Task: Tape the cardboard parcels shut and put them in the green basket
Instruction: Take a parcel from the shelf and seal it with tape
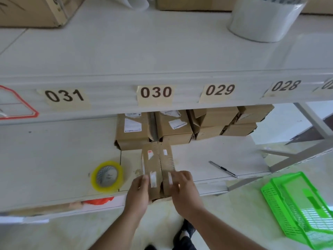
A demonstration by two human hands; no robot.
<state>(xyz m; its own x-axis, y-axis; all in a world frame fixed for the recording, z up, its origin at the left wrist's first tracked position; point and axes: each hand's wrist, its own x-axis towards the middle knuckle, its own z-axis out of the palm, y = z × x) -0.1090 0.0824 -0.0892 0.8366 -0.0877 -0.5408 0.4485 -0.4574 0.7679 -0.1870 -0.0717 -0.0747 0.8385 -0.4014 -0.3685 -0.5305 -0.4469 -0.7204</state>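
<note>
A brown cardboard parcel (pixel 157 163) lies on the lower shelf (pixel 54 159), its two top flaps meeting along a centre seam. My left hand (pixel 139 191) grips its near left corner, fingers curled over the top. On the near right side my right hand (pixel 182 186) holds the other flap down, fingers bent over the top. A roll of yellowish clear tape (pixel 107 176) lies flat on the shelf to the left of the parcel. The green basket (pixel 299 206) stands on the floor at the lower right, tilted in view.
Several more cardboard parcels (pixel 189 123) are stacked at the back of the lower shelf. A utility knife (pixel 223 169) lies right of the parcel. The upper shelf edge carries labels 031 to 028. A white plastic roll (pixel 264 20) and boxes sit on top.
</note>
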